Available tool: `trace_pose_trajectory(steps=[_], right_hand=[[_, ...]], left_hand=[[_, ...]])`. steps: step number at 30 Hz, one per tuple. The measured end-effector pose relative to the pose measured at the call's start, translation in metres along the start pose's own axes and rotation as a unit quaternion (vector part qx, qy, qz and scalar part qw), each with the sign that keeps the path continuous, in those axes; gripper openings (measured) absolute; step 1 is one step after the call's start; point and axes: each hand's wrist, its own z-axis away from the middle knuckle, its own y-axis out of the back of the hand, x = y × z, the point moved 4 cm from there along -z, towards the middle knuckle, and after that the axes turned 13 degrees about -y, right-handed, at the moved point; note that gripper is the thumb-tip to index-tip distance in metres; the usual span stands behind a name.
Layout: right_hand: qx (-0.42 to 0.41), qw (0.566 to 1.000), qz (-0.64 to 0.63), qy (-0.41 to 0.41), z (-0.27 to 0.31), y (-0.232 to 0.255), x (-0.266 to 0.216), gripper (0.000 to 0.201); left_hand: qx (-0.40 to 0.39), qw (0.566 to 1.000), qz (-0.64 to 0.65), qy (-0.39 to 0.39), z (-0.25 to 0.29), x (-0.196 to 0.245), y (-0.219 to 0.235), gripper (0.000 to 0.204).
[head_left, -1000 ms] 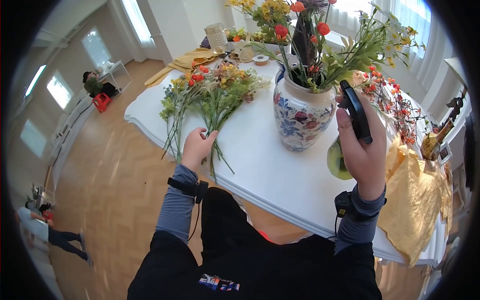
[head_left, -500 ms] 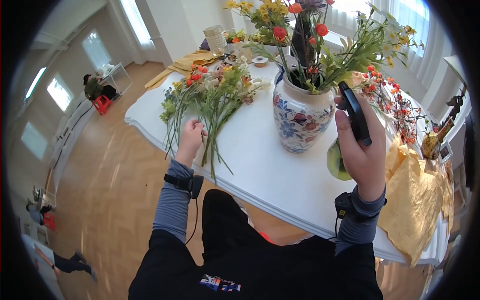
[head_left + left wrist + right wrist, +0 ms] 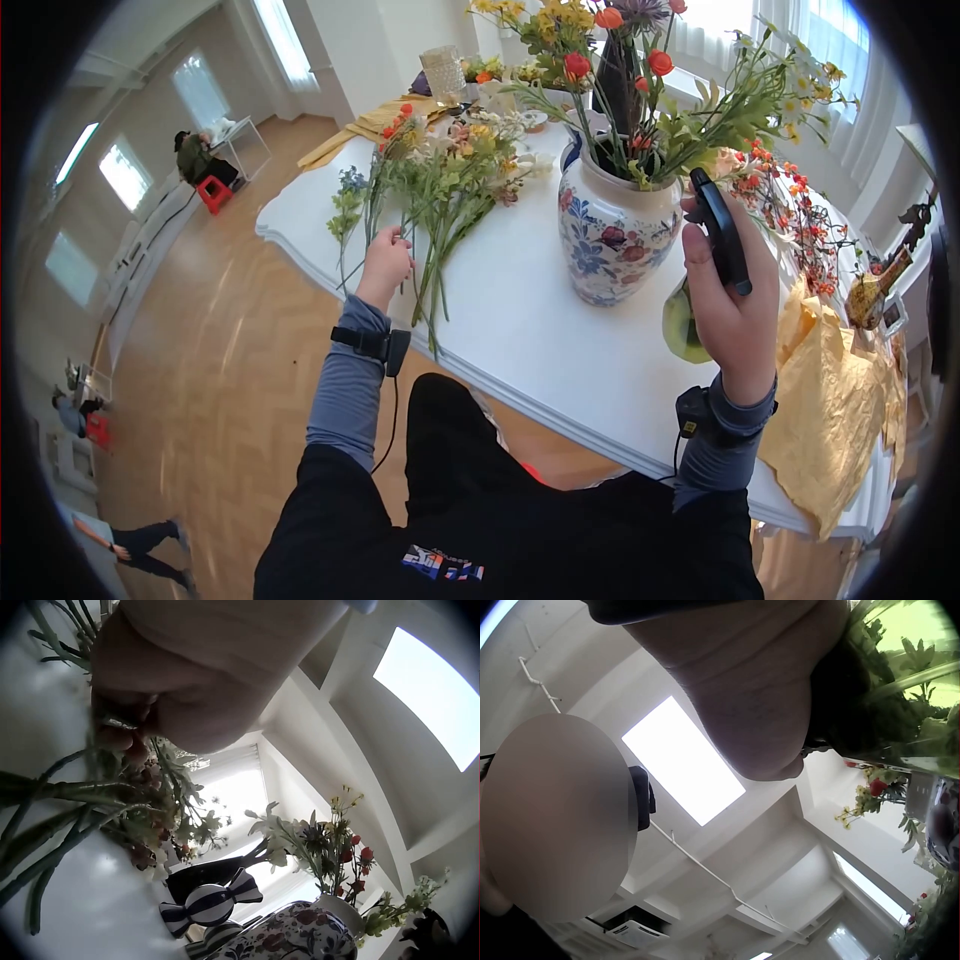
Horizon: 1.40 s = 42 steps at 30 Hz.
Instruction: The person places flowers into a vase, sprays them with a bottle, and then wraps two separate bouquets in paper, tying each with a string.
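My left hand (image 3: pixel 388 268) pinches flower stems (image 3: pixel 116 721) at the left side of a loose bunch of flowers (image 3: pixel 455 185) lying on the white table. Red, yellow and pale blossoms top the bunch, and its green stems point toward me. In my right hand (image 3: pixel 738 310) is a spray bottle (image 3: pixel 684 325), held upright by its black trigger head, with a see-through green body. Between the hands stands a white vase (image 3: pixel 612 245) painted with blue and red flowers. Tall red, yellow and white flowers (image 3: pixel 660 65) fill it.
Gold wrapping paper (image 3: pixel 815 400) hangs over the table's right edge, near red-berried branches (image 3: pixel 790 210). At the back are a glass cup (image 3: pixel 443 75), a ribbon roll (image 3: pixel 535 122) and folded yellow cloth (image 3: pixel 350 130). Other people are in the room to the left.
The left hand has shifted left and slightly up, from the bunch's thick stems to those at its left side. The stems there have spread apart. The right hand keeps holding the spray bottle.
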Motion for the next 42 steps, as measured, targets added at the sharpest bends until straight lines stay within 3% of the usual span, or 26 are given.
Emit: trace_pose_trajectory(steps=[2, 4, 9, 10, 11, 14, 15, 16, 18, 20, 22, 23, 25, 26, 29, 35, 42], right_hand=[[0.005, 1.000, -0.003, 0.002, 0.001, 0.002, -0.001, 0.038], [0.003, 1.000, -0.002, -0.006, 0.000, 0.004, -0.002, 0.038], [-0.006, 1.000, 0.014, -0.020, -0.001, 0.003, -0.003, 0.037], [-0.002, 1.000, 0.012, -0.013, -0.001, 0.002, -0.001, 0.037], [0.003, 1.000, 0.010, -0.007, 0.000, 0.002, 0.000, 0.037], [-0.006, 1.000, 0.012, -0.013, 0.000, 0.003, -0.003, 0.037], [-0.006, 1.000, 0.013, -0.014, 0.000, 0.003, -0.002, 0.037], [-0.004, 1.000, 0.013, -0.012, 0.001, 0.003, -0.002, 0.038], [-0.002, 1.000, 0.013, -0.010, 0.001, 0.002, -0.001, 0.038], [-0.009, 1.000, 0.020, -0.007, 0.000, 0.001, -0.001, 0.038], [-0.003, 1.000, 0.016, -0.001, 0.001, 0.001, -0.001, 0.039], [0.001, 1.000, 0.011, 0.006, 0.001, 0.001, -0.001, 0.039], [0.007, 1.000, 0.017, 0.009, 0.001, 0.003, -0.001, 0.039], [0.009, 1.000, 0.022, 0.013, 0.001, 0.004, -0.001, 0.039], [0.001, 0.999, 0.049, 0.009, 0.000, 0.007, -0.003, 0.038], [0.010, 0.998, 0.035, 0.051, -0.001, 0.003, -0.002, 0.036], [-0.008, 0.999, 0.038, 0.021, 0.000, -0.003, 0.000, 0.037]], left_hand=[[-0.035, 0.997, -0.063, 0.041, 0.002, -0.028, 0.003, 0.041], [-0.078, 0.977, -0.201, -0.005, 0.004, -0.040, 0.006, 0.044], [-0.051, 0.983, -0.170, 0.054, 0.030, -0.032, 0.006, 0.042], [0.001, 0.962, -0.262, -0.071, 0.037, -0.025, 0.007, 0.039], [0.051, 0.916, -0.347, -0.194, 0.046, -0.009, 0.003, 0.037], [0.011, 0.935, -0.289, -0.207, 0.075, 0.045, -0.012, 0.030], [-0.054, 0.952, -0.236, -0.189, 0.085, 0.057, -0.022, 0.024], [-0.055, 0.952, -0.236, -0.188, 0.091, 0.055, -0.029, 0.024], [-0.136, 0.937, -0.198, -0.255, 0.103, 0.050, -0.050, 0.022], [-0.160, 0.934, -0.208, -0.243, 0.113, 0.040, -0.065, 0.028], [-0.142, 0.860, -0.384, -0.306, 0.121, 0.034, -0.078, 0.044], [-0.144, 0.859, -0.383, -0.308, 0.121, 0.033, -0.083, 0.044], [-0.119, 0.857, -0.451, -0.219, 0.119, 0.028, -0.085, 0.061], [-0.124, 0.856, -0.450, -0.220, 0.117, 0.030, -0.086, 0.061], [-0.109, 0.854, -0.502, -0.080, 0.098, 0.017, -0.078, 0.072], [-0.017, 0.861, -0.502, -0.081, 0.096, 0.009, -0.078, 0.079], [0.052, 0.860, -0.490, -0.130, 0.104, 0.018, -0.075, 0.069]])
